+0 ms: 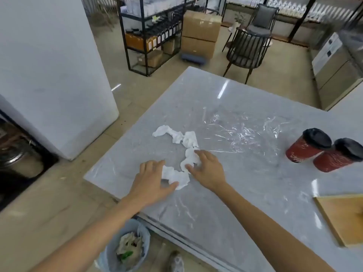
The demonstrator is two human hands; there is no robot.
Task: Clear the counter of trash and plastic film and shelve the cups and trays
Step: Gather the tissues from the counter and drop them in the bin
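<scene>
1. Head view: both hands are on the crumpled white tissue (177, 154), which lies in a long twisted strip on the near-left part of the grey marble counter (245, 193).
2. The left hand (151, 179) pinches the near end of the tissue between thumb and fingers; the right hand (206, 169) grasps the middle part with curled fingers.
3. The clear plastic film (245, 132) lies flat to the right of the tissue; two red paper cups with black lids (324, 150) lie tipped farther right.
4. Risk: the strip looks thin, so I think it can tear, and its far end can stay behind.
5. Risk: pieces can miss the trash bin (125, 250) below the counter edge.
6. The wooden tray (343, 216) is cut off at the right; the film's edges are hard to see.
</scene>
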